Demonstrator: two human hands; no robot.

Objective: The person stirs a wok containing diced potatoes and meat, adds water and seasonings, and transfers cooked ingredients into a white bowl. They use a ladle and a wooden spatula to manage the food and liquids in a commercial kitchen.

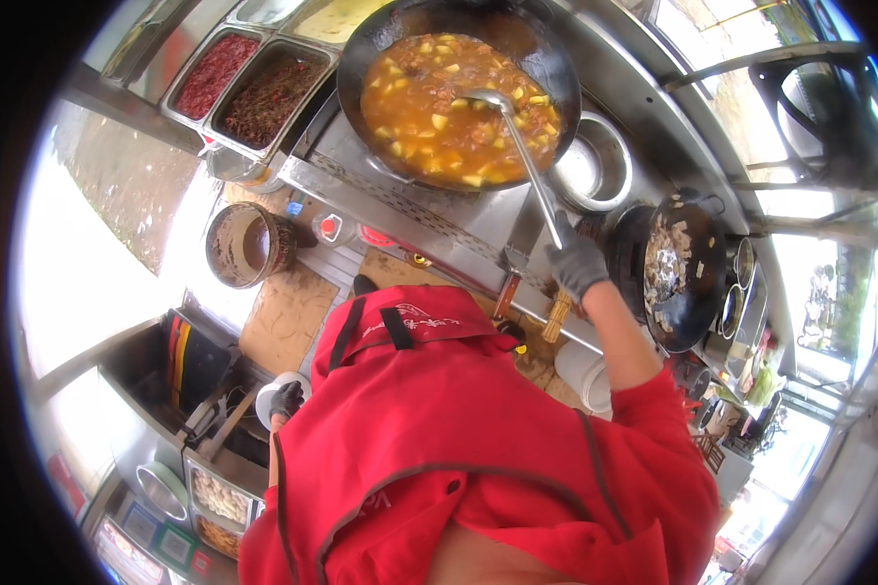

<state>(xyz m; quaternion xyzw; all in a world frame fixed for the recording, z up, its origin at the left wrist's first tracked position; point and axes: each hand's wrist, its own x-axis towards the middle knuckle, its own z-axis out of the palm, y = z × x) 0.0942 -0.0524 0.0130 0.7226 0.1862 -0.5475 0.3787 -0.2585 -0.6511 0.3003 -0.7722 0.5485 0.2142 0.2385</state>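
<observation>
My right hand (576, 259), in a dark grey glove, grips the handle of a metal ladle (530, 157). The ladle's bowl rests in a brown stew (428, 121) with yellow chunks, inside a large black wok (459, 14) on the steel stove. Low at my left side is my left hand (287, 399), also gloved. Its fingers look curled in front of a round white object (265, 395); whether they hold it is unclear. Below my right hand hang a bamboo wok brush (557, 316) and a tool with a wooden handle (507, 294).
Steel pans of red chopped food (216, 73) and dark shredded food (271, 91) stand left of the wok. To its right are a metal basin (593, 162) and a second wok (691, 311) holding pale pieces. A dirty bucket (243, 245) and a white bucket (593, 380) sit lower down.
</observation>
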